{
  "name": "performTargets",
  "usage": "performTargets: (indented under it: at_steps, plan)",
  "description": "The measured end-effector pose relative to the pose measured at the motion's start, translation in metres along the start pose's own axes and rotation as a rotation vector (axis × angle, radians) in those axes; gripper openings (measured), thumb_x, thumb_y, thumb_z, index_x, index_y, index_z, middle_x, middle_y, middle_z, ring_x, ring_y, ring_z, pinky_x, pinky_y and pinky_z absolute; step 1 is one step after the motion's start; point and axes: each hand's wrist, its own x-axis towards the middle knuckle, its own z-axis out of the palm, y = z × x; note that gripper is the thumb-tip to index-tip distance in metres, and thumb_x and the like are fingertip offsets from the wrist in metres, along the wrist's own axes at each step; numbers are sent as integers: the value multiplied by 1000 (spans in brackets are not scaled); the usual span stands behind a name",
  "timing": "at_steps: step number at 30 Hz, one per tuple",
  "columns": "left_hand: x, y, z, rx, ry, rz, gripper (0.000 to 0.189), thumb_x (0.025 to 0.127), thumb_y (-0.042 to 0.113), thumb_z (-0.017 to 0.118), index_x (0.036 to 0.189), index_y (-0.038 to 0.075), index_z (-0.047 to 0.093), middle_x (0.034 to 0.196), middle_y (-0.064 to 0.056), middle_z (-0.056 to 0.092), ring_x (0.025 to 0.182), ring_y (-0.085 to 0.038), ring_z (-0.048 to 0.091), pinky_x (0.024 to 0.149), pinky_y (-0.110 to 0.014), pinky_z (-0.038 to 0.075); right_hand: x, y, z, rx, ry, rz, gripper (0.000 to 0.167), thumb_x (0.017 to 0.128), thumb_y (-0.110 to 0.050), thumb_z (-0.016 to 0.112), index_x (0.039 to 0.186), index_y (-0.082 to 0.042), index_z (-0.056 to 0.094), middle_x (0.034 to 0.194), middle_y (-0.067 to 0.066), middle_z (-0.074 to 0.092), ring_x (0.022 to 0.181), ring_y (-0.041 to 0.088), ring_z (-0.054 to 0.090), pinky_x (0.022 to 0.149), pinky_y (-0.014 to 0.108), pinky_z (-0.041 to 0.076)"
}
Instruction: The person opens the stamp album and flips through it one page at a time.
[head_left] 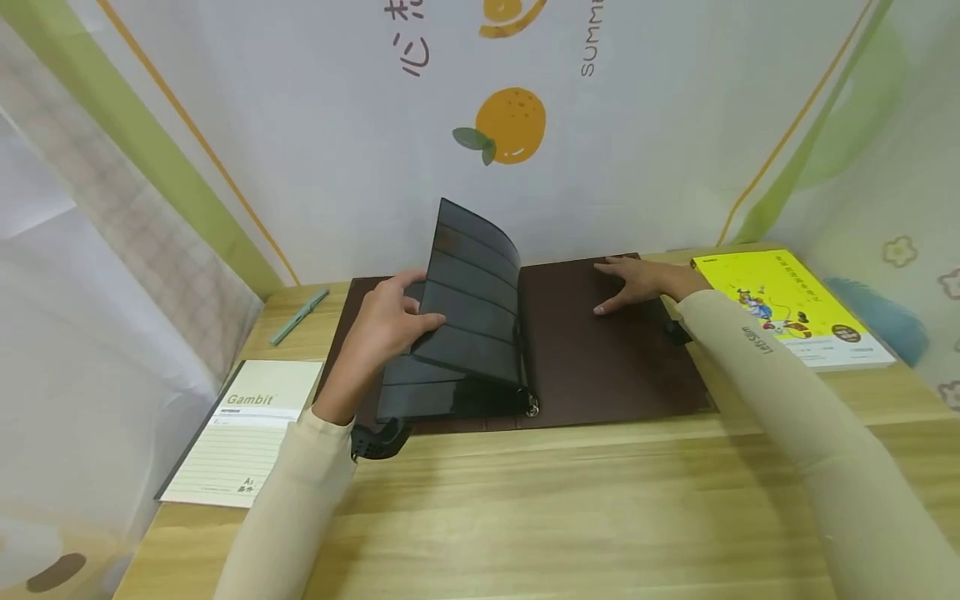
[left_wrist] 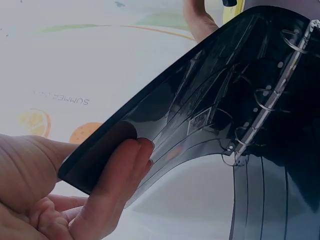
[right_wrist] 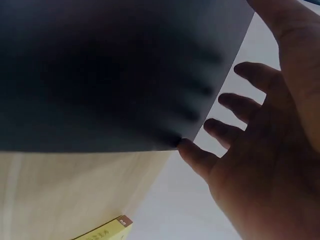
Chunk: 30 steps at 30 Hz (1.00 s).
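Note:
A dark brown ring binder (head_left: pixel 600 367) lies spread on the wooden table. Black pages with clear strip pockets (head_left: pixel 480 292) stand lifted from its left side, curving up from the metal rings (head_left: pixel 532 405). My left hand (head_left: pixel 384 323) pinches their outer edge, thumb on the near face. In the left wrist view, the fingers (left_wrist: pixel 117 180) bend around the edge of a black pocket page (left_wrist: pixel 195 95). My right hand (head_left: pixel 636 280) is at the bare right cover, near its top right corner. The right wrist view shows its fingers (right_wrist: pixel 225 132) spread along the cover's edge (right_wrist: pixel 125 85).
Left of the binder lies a cream Gambit notebook (head_left: pixel 247 442), with a green pen (head_left: pixel 298 317) above it. A yellow book (head_left: pixel 787 292) lies to the right, beside my right forearm. A white curtain printed with oranges (head_left: pixel 512 125) hangs directly behind the table.

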Motion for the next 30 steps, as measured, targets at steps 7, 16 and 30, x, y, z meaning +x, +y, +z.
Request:
performTargets:
  at_steps: [7,16,30]
  plan:
    - [-2,-10,0,-15,-9,-23,73,93,20,73,157,13,38,131,-26,64,118,-39,64,98,-54,51,7,0,7,-32,1,1,104,86,-47,79,160,-2,22,165,32,10,152,53,13,119,68,21]
    - [-3,-12,1,-38,-24,5,73,93,19,73,157,14,38,125,-25,67,105,-36,65,91,-48,51,9,-1,13,-43,-16,18,97,86,-45,80,159,-6,29,165,31,10,150,55,15,117,68,24]
    - [2,-14,0,-123,-16,24,72,93,18,73,157,20,39,126,-23,66,105,-33,63,88,-44,50,15,-4,10,-31,-33,79,95,87,-39,80,160,-8,28,167,27,9,152,52,14,119,67,23]
